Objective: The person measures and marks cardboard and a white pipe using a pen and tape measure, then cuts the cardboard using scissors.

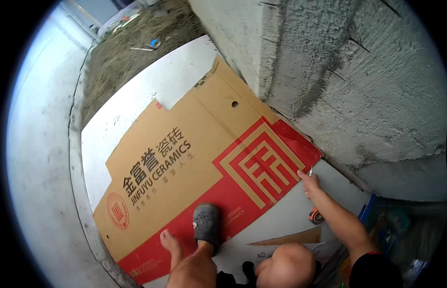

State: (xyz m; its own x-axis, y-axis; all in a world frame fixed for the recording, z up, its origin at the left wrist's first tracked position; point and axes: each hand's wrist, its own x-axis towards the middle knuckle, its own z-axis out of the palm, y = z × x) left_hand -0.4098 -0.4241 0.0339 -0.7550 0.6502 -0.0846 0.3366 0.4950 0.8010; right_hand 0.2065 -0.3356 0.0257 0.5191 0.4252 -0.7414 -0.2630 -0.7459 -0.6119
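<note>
Brown and red, a large cardboard sheet (199, 153) is spread over a pale slab (137, 91), with one long side set along the slab's right edge, beside the rough concrete wall (367, 86), and one end brought to the slab's left edge. Toward the slab's right corner, a slim pointed tool (311, 170) is gripped in the right hand (309, 182), whose fingers are closed around it at the sheet's red border. The left hand (171, 244) is held low at the red band with its fingers partly curled; whether anything is grasped by it cannot be told. Between the hands, the band is pressed by a foot in a dark clog (206, 222). On the slab's bare near-right part, an orange-and-black tape measure (316, 216) and a cardboard wedge (295, 237) are seen. Beyond the slab's far edge, a blue roll (155, 43) is seen on sandy ground (132, 65).
</note>
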